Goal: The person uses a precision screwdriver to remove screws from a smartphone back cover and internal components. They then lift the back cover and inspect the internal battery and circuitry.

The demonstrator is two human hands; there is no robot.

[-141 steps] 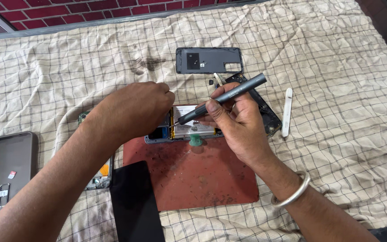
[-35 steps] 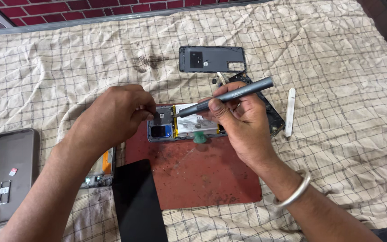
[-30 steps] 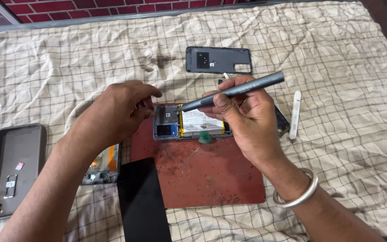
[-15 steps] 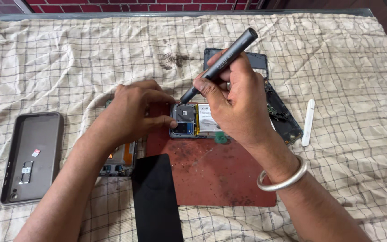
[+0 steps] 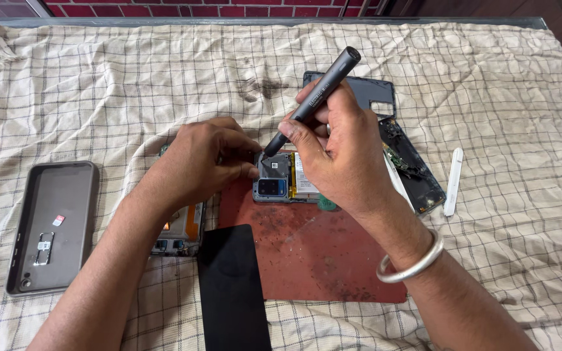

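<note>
The opened phone lies at the red mat's top edge. The right hand has its fingers closed around a dark screwdriver, tip on the phone's top corner. The left hand pinches the phone's left edge. A black panel overlaps the mat's left edge.

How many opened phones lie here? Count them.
3 opened phones: one on the red mat at the screwdriver tip, one under the left forearm, one beside the right hand; hands may hide more.
</note>
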